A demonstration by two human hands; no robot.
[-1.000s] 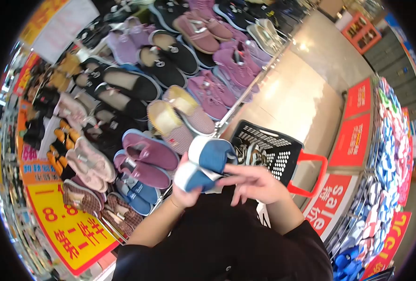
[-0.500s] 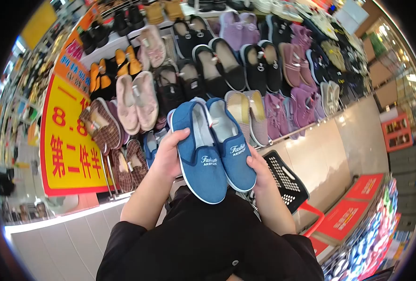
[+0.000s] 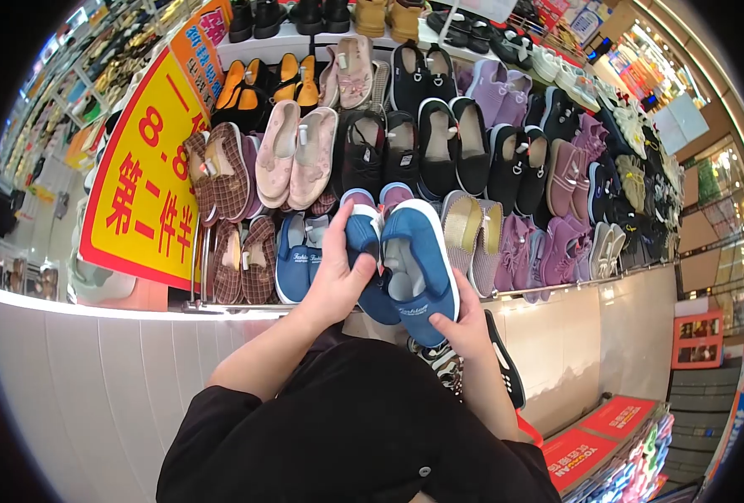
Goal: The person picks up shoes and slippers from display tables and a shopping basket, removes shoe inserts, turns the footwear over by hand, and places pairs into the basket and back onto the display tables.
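A pair of blue slip-on shoes with white soles is held in front of my chest. My left hand (image 3: 342, 272) grips the heel end of the left shoe (image 3: 378, 293), thumb on its side. The right shoe (image 3: 433, 293) is in my right hand (image 3: 466, 323), whose thumb presses near the toe lettering. Both toes point down toward me. Just beyond them is the shoe rack, with a similar blue pair (image 3: 292, 267) to the left and striped slippers with yellow insoles (image 3: 472, 230) to the right.
Black, pink, plaid and purple shoes (image 3: 556, 251) fill the rack. A yellow price sign (image 3: 141, 180) stands at its left end. Below my right forearm, a dark basket (image 3: 507, 360) is partly hidden. Red boxes (image 3: 590, 453) are at the lower right.
The view has swung so the rack lies more level. The blue shoes, earlier toes-down side by side with lettering in view, are now tilted and slightly apart at the toes.
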